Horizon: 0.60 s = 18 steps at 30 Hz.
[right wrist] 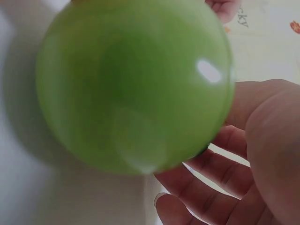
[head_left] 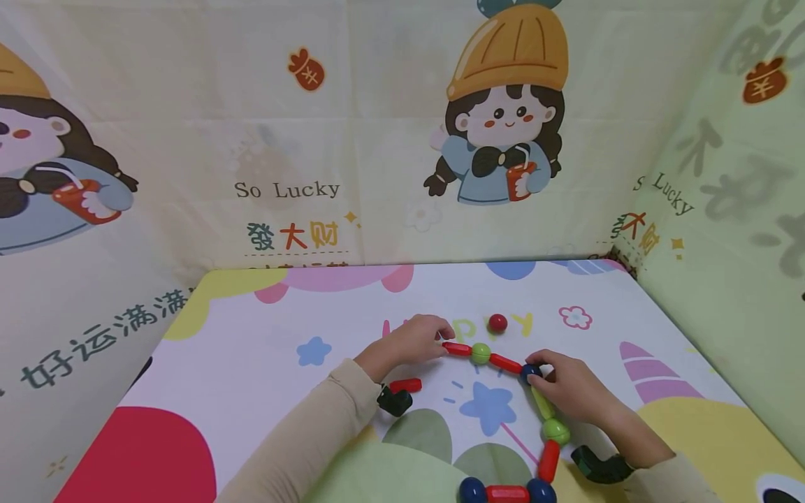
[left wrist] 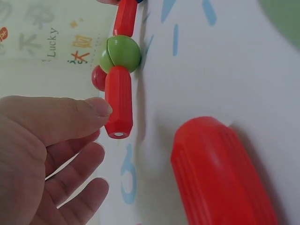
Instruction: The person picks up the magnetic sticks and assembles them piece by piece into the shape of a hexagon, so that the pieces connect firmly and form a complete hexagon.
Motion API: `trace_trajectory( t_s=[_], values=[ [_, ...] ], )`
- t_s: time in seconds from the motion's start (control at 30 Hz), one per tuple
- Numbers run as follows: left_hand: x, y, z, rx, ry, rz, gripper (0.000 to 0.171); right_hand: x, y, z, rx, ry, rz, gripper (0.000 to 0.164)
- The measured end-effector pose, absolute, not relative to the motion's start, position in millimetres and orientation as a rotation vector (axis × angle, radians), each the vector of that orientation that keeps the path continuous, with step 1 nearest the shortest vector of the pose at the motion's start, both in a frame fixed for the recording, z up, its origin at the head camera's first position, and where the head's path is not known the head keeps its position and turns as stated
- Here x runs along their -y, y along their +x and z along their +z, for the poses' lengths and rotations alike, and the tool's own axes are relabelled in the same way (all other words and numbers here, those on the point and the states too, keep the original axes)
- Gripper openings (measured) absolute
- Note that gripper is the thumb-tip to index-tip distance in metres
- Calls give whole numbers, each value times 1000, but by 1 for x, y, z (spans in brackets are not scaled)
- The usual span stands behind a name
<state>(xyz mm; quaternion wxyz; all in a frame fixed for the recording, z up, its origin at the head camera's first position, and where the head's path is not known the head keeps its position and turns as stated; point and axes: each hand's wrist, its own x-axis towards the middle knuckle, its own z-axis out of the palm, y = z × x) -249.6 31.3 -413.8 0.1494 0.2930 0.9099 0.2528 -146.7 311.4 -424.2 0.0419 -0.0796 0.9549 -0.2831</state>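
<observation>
In the head view my left hand [head_left: 411, 340] pinches the free end of a red magnetic rod [head_left: 458, 348], thumb on its side in the left wrist view. That rod meets a green ball [head_left: 481, 353], then another red rod [head_left: 506, 363] leads to a dark blue ball [head_left: 530, 374]. My right hand [head_left: 572, 384] holds this blue ball between thumb and fingers. From there the chain bends toward me through a green rod [head_left: 541, 403], a second green ball [right wrist: 136, 89], which fills much of the right wrist view, and a red rod [head_left: 549, 461].
At the near edge a red rod [head_left: 508, 494] lies between two dark blue balls [head_left: 472, 491]. One loose red rod [left wrist: 220, 173] lies by my left wrist. A red ball [head_left: 497, 323] sits beyond the chain on the patterned table [head_left: 251, 363]. Printed cloth [head_left: 390, 140] hangs behind.
</observation>
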Motion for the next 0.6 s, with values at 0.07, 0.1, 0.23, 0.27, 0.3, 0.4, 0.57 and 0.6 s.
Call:
trace_trajectory(
  t_s=[0.07, 0.1, 0.23, 0.27, 0.3, 0.4, 0.57, 0.6],
  values=[
    [-30, -249, -413, -2611, 851, 725, 31, -312, -147, -425, -2922, -245, -868, 31],
    [-30, -249, -412, -2609, 851, 727, 31, -312, -147, -425, -2923, -245, -868, 31],
    [-29, -248, -412, -2601, 850, 741, 30, -313, -147, -425, -2918, -236, -866, 31],
    [-29, -247, -411, -2601, 851, 743, 30, -313, -146, -424, -2917, -230, -865, 31],
    [-29, -247, -411, -2600, 852, 747, 30, -313, -146, -424, -2917, -222, -866, 31],
    [-29, -247, -411, -2599, 850, 751, 29, -314, -145, -423, -2915, -200, -864, 29],
    [-31, -248, -410, -2601, 828, 764, 29, -317, -143, -422, -2908, -204, -877, 26],
    [-32, -249, -409, -2602, 834, 768, 29, -318, -143, -421, -2906, -209, -884, 26]
  ],
)
